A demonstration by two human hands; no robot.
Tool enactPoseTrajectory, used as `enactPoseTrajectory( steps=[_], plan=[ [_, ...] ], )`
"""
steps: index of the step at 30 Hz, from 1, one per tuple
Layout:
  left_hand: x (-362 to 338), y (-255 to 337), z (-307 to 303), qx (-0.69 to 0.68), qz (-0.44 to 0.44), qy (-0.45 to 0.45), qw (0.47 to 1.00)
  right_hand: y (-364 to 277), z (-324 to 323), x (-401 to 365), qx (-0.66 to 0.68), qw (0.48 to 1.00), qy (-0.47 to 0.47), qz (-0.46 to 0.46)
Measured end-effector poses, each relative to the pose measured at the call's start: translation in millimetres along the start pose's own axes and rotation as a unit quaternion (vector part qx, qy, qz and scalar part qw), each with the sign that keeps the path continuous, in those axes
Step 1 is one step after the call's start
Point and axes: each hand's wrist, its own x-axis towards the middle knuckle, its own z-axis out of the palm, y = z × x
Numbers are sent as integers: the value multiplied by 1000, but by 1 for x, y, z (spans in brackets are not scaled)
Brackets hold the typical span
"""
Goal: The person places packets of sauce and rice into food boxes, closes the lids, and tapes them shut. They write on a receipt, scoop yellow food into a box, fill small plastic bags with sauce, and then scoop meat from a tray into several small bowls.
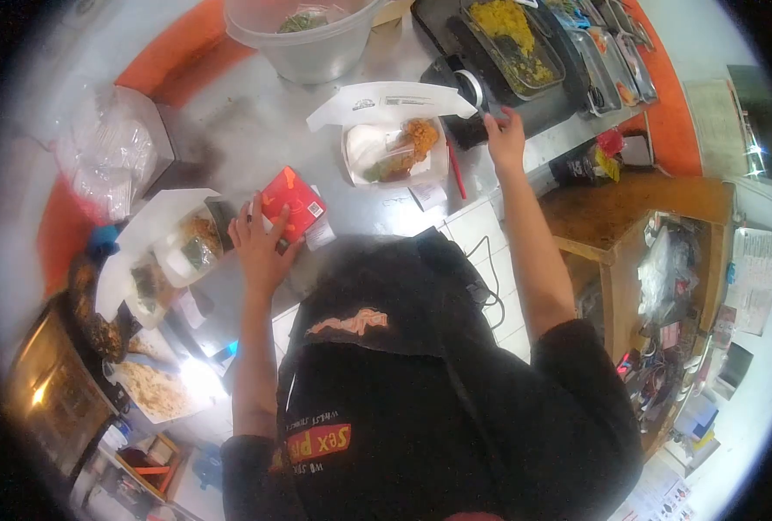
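My left hand (pixel 260 243) lay spread against rectangular red cardboard box (pixel 289 201), right hand (pixel 506 143) loosely bent, hold unclear, white paperboard food carton (pixel 338 108) between.

The small box (pixel 292 198) is coloured red and patterned in orange. White is shown on the meal cartons (pixel 386 97), while the black shirt (pixel 499 425) is lettered in yellow on red.

Pale, bright light covers the desk (pixel 251 130), with soft shadows. White glare (pixel 202 380) burns out detail by its lower left end, and a warm reflection (pixel 39 396) glows farther left. Wide-angle distortion bows the desk's edges; black rounds off the view, and small print looks blurred.
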Motion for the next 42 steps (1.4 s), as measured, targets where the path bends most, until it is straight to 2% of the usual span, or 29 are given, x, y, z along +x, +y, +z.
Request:
enactPoseTrajectory(
  steps=[1,2,4,5,7,11,14,15,16,19,21,22,24,25,26,27,28,31,34,36,39,41,42],
  plan=[
    [0,0,0,2,2,-1,1000,3,1,7,76,990,-73,89],
    [1,1,0,6,1,3,1000,6,0,14,78,990,-72,90],
    [0,2,0,11,2,6,1000,12,-9,24,165,961,-135,175],
    [0,2,0,11,-1,2,1000,10,-17,23,167,961,-135,175],
    [1,3,1,12,-9,-2,1000,8,-36,11,251,929,-92,257],
    [4,10,-2,-4,-25,1,1000,23,-51,-17,161,922,-120,331],
    [8,13,-7,1,-27,-6,1000,21,-36,-21,136,934,-128,303],
    [7,13,-8,16,-25,-12,999,17,-33,-20,-1,961,-107,254],
    [6,13,-6,16,-23,-14,1000,11,-32,-20,-137,967,-84,199],
    [4,15,8,22,-31,24,999,78,-29,-34,-169,957,-119,202],
    [1,25,20,52,-100,67,991,12,-25,-67,0,961,-206,187],
    [-3,33,20,51,-101,58,992,-10,-15,-85,32,944,-247,215],
    [3,43,20,87,-149,45,984,-85,1,-123,82,895,-406,166],
    [2,44,18,87,-145,41,985,-93,17,-143,143,864,-471,109],
    [2,45,17,80,-138,30,987,-122,27,-157,148,823,-535,121],
    [2,46,17,73,-133,20,988,-137,47,-173,103,817,-561,82],
    [3,45,20,72,-132,18,988,-139,66,-188,112,835,-532,-79],
    [-2,41,28,64,-133,27,989,-144,113,-218,54,860,-504,-58],
    [-3,39,29,98,-127,22,987,-138,121,-224,-27,883,-465,-49],
    [-2,42,28,55,-137,48,988,-136,121,-222,-82,895,-437,-44],
    [-1,41,25,39,-136,44,989,-125,122,-218,-60,898,-436,-25],
    [-1,39,18,30,-131,31,990,-104,128,-211,120,877,-462,-49],
    [-1,38,16,22,-124,18,992,-97,131,-208,120,877,-463,-49]
  ],
)
